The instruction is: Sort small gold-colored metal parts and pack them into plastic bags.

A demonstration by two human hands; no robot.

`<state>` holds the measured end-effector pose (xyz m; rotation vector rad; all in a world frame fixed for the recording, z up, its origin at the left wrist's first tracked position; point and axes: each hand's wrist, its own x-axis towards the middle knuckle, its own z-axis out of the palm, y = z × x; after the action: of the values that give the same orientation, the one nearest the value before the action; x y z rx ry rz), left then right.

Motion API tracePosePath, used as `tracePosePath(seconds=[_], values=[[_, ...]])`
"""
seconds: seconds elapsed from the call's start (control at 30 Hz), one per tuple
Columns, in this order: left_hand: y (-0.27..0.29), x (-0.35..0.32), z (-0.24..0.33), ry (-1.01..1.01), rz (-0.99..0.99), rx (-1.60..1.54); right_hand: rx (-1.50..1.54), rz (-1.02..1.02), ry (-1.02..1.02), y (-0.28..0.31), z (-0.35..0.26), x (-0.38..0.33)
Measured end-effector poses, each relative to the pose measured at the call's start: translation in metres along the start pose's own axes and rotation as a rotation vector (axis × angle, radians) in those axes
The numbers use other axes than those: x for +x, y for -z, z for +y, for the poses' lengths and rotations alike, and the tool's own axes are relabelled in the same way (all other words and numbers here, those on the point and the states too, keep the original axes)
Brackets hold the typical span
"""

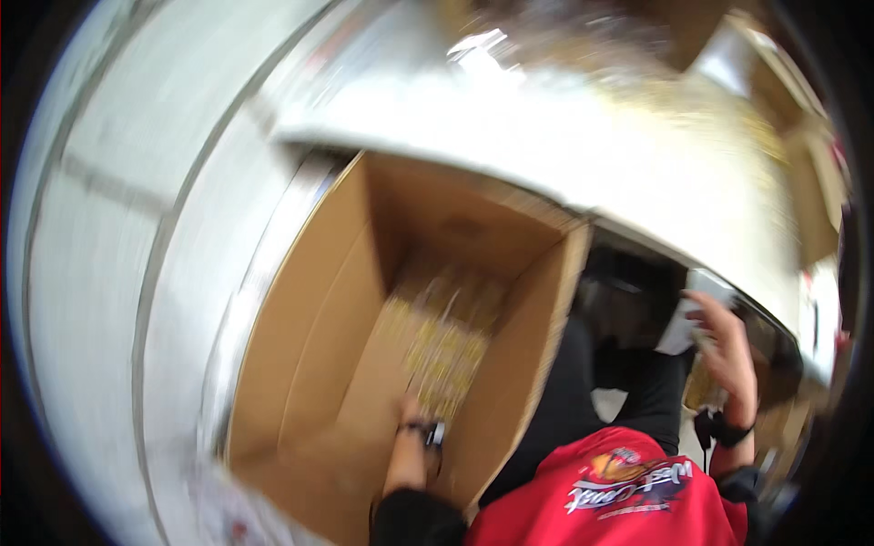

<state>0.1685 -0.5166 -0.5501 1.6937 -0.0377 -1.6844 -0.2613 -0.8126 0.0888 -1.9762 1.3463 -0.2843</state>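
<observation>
My left hand [411, 408] reaches down inside a large open cardboard box [314, 328]. Its fingers are smeared and partly hidden, beside clear-wrapped yellowish packs [446, 346] on the box floor; whether it grips one I cannot tell. A dark band and a watch-like piece circle that wrist. To the right of the box, under the table edge, my right hand [722, 341] is raised with its fingers curved and apart. They overlap a white flat piece [678, 329], with no clear grip on it visible. A dark band is on the right wrist too.
A white-topped table [546, 136] runs across beyond the box, carrying blurred clear-plastic items [583, 45]. Another open cardboard box [815, 173] stands at the far right. Pale tiled floor [109, 246] lies to the left. My dark-trousered legs [564, 373] are right of the box.
</observation>
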Motion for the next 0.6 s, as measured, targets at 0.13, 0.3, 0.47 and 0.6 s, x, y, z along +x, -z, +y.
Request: tracePosePath(seconds=[0.13,0.3,0.47,0.6], values=[[-0.088,-0.050,0.052,0.238,0.223,-0.069,-0.200,0.259,-0.066,0.054,0.047,-0.006],[0.020,-0.131,0.170,0.044,0.269,0.183,-0.364,0.475,-0.070,0.138,0.121,0.106],[-0.093,-0.308,0.381,-0.521,0.299,0.239,-0.505,0.489,-0.463,0.212,0.182,0.220],[-0.241,-0.369,0.500,-0.983,0.100,0.370,-0.639,0.474,-0.334,0.229,0.304,0.283]])
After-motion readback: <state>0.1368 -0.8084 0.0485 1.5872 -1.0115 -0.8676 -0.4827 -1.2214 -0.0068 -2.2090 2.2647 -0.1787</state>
